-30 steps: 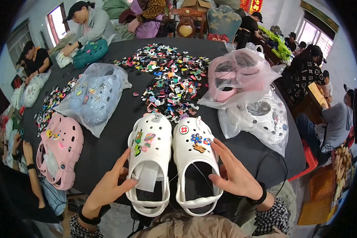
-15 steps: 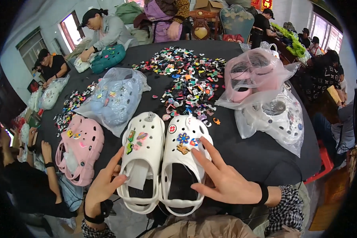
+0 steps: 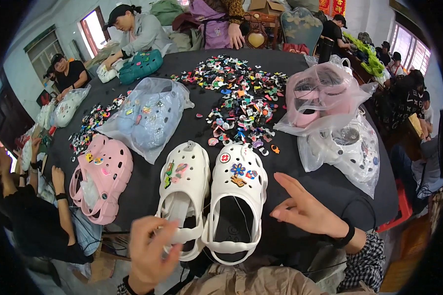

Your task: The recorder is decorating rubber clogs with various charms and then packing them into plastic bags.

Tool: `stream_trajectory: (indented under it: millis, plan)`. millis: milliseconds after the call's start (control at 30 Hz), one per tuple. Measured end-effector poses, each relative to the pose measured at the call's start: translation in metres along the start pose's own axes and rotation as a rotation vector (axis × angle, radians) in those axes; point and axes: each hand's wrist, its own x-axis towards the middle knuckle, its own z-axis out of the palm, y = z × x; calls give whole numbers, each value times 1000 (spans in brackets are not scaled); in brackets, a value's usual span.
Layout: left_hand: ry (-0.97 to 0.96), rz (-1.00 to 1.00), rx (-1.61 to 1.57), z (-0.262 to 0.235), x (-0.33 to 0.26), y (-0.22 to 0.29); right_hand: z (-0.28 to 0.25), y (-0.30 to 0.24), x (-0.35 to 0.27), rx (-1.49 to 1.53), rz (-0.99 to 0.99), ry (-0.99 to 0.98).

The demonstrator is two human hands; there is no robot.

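Gripping the left white clog (image 3: 182, 196) by its heel strap, your left hand (image 3: 150, 250) seems blurred; steady it, right hand (image 3: 305, 211) hovering, fingers spread, beside the right white clog (image 3: 236, 196)

The left hand (image 3: 150, 248) rose from the lower edge, back toward the camera, its fingers curled loosely inward with the thumb side turned right; a dark band circled its wrist. The right hand (image 3: 305, 211) lay flat and open, palm down, fingers spread and pointing up-left, a black band on its wrist and a checked sleeve behind.
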Motion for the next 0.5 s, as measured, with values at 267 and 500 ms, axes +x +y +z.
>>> stream_trajectory:
  millis: [267, 500]
  plan:
    - [-9, 143, 372, 48, -7, 25, -3, 9, 7, 36, 208, -87]
    - [58, 78, 266, 53, -9, 29, 10, 7, 31, 307, 332, -219]
